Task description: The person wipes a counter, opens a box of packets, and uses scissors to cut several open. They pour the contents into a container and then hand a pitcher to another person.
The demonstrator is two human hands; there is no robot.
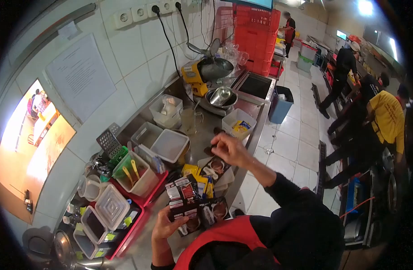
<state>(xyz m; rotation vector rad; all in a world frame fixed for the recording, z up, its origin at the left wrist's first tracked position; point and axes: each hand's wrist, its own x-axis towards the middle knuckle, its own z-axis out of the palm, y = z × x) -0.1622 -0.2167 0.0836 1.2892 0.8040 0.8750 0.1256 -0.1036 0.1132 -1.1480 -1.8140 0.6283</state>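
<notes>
My left hand [166,223] grips dark packets with white labels [183,194] near the counter's front edge. Above the counter, my right hand [229,150] is raised with its fingers curled together; whether anything is between them cannot be made out. Below that hand lies a dark packet with a cup picture [215,167]. Another such packet [215,210] sits beside my left hand. Yellow packets [205,183] lie between the two. A clear tub [239,123] with yellow and blue packets stands beyond my right hand.
At the left, a red tray [148,202] bears plastic tubs. A white-lidded container [170,146], a clear jug [187,120] and a yellow machine [195,77] stand along the wall. Red crates [255,40] are stacked behind. Several people work at the right, one in a yellow shirt [387,118].
</notes>
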